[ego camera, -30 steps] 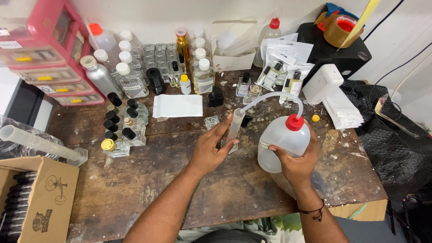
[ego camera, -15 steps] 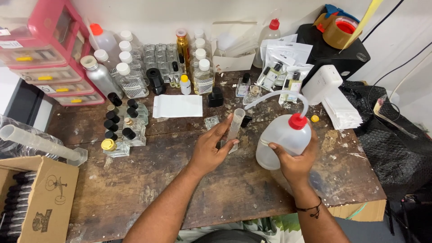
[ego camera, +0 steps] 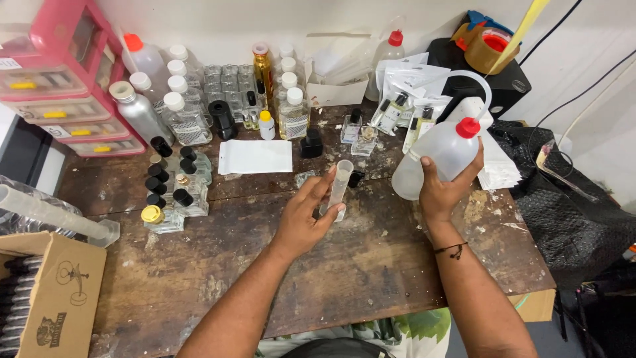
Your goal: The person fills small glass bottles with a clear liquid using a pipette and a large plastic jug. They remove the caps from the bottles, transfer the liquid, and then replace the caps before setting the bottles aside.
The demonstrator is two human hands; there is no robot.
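Note:
My left hand (ego camera: 305, 213) grips a small clear measuring cylinder (ego camera: 340, 182) that stands upright on the worn wooden table (ego camera: 344, 265). Its open top is uncovered. My right hand (ego camera: 440, 189) holds a translucent wash bottle (ego camera: 437, 156) with a red cap and a curved spout tube. The bottle is lifted off the table and tilted, to the right of the cylinder, in front of a stack of white sachets (ego camera: 500, 166).
Several glass bottles with black caps (ego camera: 173, 189) stand at the left, white-capped bottles (ego camera: 179, 99) at the back. A white pouch (ego camera: 255, 156) lies flat. Pink drawers (ego camera: 59, 86) and a cardboard box (ego camera: 46, 298) are at the left; tape rolls (ego camera: 487, 43) at the back right.
My right hand has lifted the wash bottle off the table and carried it up and to the right, taking its spout away from the cylinder's mouth. My left hand stays on the cylinder.

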